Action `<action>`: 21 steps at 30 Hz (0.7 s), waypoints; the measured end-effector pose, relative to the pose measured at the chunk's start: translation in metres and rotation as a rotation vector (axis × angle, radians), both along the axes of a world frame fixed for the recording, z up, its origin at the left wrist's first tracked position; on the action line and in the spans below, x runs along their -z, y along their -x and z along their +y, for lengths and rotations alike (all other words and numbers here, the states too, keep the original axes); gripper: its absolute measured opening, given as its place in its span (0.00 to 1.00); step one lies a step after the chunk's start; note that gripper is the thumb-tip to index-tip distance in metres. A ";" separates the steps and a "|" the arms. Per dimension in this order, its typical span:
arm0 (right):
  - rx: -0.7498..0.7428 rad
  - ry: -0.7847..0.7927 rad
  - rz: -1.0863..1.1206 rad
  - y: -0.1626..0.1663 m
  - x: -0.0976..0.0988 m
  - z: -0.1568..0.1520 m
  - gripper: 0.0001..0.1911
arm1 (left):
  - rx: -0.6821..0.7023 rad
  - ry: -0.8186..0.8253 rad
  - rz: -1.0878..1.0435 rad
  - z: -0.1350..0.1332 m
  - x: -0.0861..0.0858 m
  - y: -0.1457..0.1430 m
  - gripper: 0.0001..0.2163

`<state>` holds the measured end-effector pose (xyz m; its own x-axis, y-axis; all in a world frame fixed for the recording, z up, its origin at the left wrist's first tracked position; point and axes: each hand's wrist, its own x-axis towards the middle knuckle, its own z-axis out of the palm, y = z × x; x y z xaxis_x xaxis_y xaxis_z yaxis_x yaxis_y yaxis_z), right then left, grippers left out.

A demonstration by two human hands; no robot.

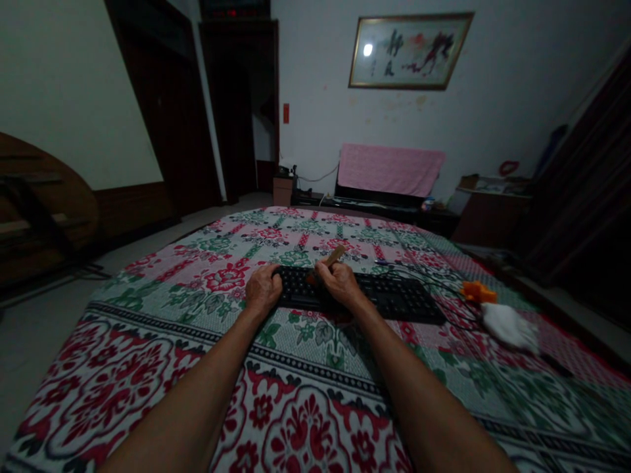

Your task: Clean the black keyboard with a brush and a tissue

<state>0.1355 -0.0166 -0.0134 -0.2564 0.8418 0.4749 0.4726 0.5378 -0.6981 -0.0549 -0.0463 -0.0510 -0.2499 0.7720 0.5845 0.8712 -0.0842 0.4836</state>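
Observation:
A black computer keyboard (409,299) lies across the patterned cloth in front of me. My left hand (263,289) is closed on its left end, with the thumb along the edge. My right hand (338,279) is over the keys left of the middle, its fingers wrapped around what looks like a small brush. The brush's flat, light wooden handle (336,255) sticks up past my fingers. A brownish part shows low at the left of that hand, but the working end is mostly hidden. A cable runs from behind the keyboard toward the right.
To the right lie an orange object (477,292), a crumpled white cloth (510,326) and a dark thin item (556,364). The bed-like surface has a red, green and white patterned cover (197,374). Beyond it, a pink towel (389,169) drapes over a dark panel-shaped thing.

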 end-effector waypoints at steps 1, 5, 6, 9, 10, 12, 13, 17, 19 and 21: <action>-0.001 0.015 -0.021 0.000 -0.001 -0.001 0.20 | -0.001 0.001 0.000 0.000 0.000 0.000 0.16; -0.023 0.033 -0.047 -0.002 -0.007 -0.003 0.18 | -0.009 0.002 0.000 0.001 0.001 0.000 0.16; -0.035 0.040 -0.054 -0.003 -0.009 -0.003 0.19 | -0.005 0.001 0.000 0.001 0.001 0.001 0.16; -0.046 0.067 -0.093 -0.006 -0.013 -0.003 0.21 | 0.000 0.007 -0.005 0.002 0.002 0.001 0.16; -0.045 0.073 -0.105 -0.007 -0.014 -0.002 0.22 | -0.001 0.011 -0.006 0.002 0.002 0.002 0.16; -0.050 0.061 -0.113 -0.009 -0.015 -0.001 0.20 | -0.003 0.011 -0.003 0.002 0.002 0.002 0.16; -0.057 0.043 -0.110 -0.010 -0.015 0.000 0.19 | -0.003 0.008 0.002 0.002 0.002 0.002 0.16; -0.051 -0.018 -0.100 -0.009 -0.012 0.002 0.16 | -0.004 0.007 0.004 0.002 0.002 0.002 0.16; -0.028 -0.024 -0.090 -0.008 -0.009 0.003 0.16 | -0.002 0.012 0.000 0.002 0.002 0.001 0.16; -0.010 -0.021 -0.080 -0.006 -0.007 0.003 0.17 | -0.001 0.013 0.003 0.001 0.001 0.001 0.16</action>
